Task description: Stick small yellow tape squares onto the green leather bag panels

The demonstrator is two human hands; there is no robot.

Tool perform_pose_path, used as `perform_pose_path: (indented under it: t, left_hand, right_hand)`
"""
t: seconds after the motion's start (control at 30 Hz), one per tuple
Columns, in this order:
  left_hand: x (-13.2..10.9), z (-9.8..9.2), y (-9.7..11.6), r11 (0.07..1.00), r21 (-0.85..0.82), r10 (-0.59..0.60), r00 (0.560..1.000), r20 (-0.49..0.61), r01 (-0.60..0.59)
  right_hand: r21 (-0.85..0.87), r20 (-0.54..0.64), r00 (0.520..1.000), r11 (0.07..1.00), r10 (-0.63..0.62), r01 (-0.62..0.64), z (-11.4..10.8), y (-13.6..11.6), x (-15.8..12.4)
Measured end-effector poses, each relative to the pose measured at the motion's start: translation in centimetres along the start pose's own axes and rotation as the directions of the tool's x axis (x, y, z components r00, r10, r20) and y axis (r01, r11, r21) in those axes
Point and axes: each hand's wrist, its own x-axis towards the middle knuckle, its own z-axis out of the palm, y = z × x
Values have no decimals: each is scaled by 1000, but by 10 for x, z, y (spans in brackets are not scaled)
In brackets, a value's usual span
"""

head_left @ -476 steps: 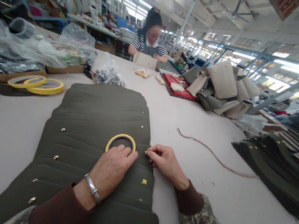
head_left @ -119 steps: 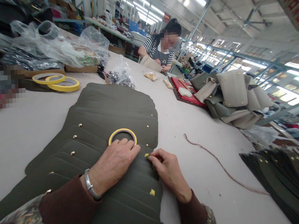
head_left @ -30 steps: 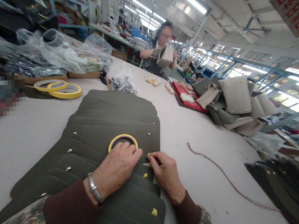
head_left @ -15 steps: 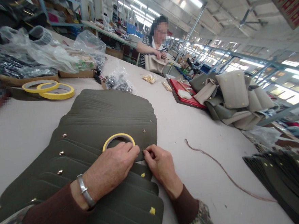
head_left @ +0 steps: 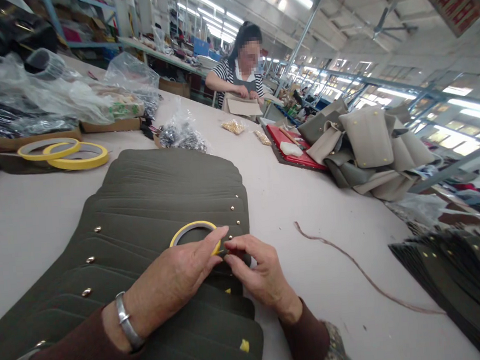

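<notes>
My left hand (head_left: 176,277) holds a roll of yellow tape (head_left: 194,225), its ring standing up behind the fingers. Close beside it, my right hand (head_left: 260,269) has thumb and forefinger pinched at a tiny bit of tape, mostly hidden by the fingertips. Both hands are over a fanned stack of dark olive leather-like panels (head_left: 174,176). Small shiny metal studs (head_left: 97,229) show along the panels' left and right sides. A yellow tape scrap (head_left: 244,345) sticks to a lower panel, and another is partly covered near my hands.
Two more tape rolls (head_left: 78,156) lie at the left, by plastic-bagged parts (head_left: 25,115). A brown cord (head_left: 347,254) crosses the table at right. Beige and olive bag pieces (head_left: 368,138) are heaped beyond a red tray (head_left: 289,149). Dark panels (head_left: 448,275) stand lower right. A co-worker (head_left: 238,73) handles a beige piece opposite.
My left fingers have straightened and the tape roll sits slightly lower. My right hand has come closer to the left. More studs show at the panels' right edge. The view has shifted slightly.
</notes>
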Motion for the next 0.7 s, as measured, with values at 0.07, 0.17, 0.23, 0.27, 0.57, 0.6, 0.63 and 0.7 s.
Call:
perform_pose_path:
  t: [0.07, 0.17, 0.23, 0.27, 0.57, 0.6, 0.63, 0.7]
  left_hand:
    - [0, -1, 2, 1000, 1, -15, 1000, 0, 15]
    - [1, -2, 5, 1000, -21, -20, 1000, 20, 20]
    - [1, -2, 7, 999, -46, -15, 999, 34, 17]
    - [1, -2, 7, 998, -58, -10, 999, 39, 12]
    - [3, -4, 9, 996, -36, -75, 994, 77, 78]
    - [2, -4, 10, 997, -22, -66, 996, 52, 67]
    - [2, -3, 11, 998, -9, -54, 998, 20, 54]
    - [0, -2, 14, 1000, 3, -22, 998, -54, 22]
  right_hand:
    - [-2, -7, 997, 997, -81, 81, 4, -2, 1]
    - [-47, -12, 988, 988, -151, 150, 9, -1, 0]
    - [-103, -25, 986, 981, -166, 163, 12, 1, 0]
    - [-139, -39, 984, 976, -173, 166, 13, 2, -1]
    - [-207, -156, 983, 977, -94, 60, 18, -7, -2]
    - [-123, -162, 987, 992, 9, -29, 20, -9, -1]
    - [-12, -155, 979, 991, 132, -136, 21, -11, 0]
    - [230, -107, 921, 910, 375, -344, 21, -10, 3]
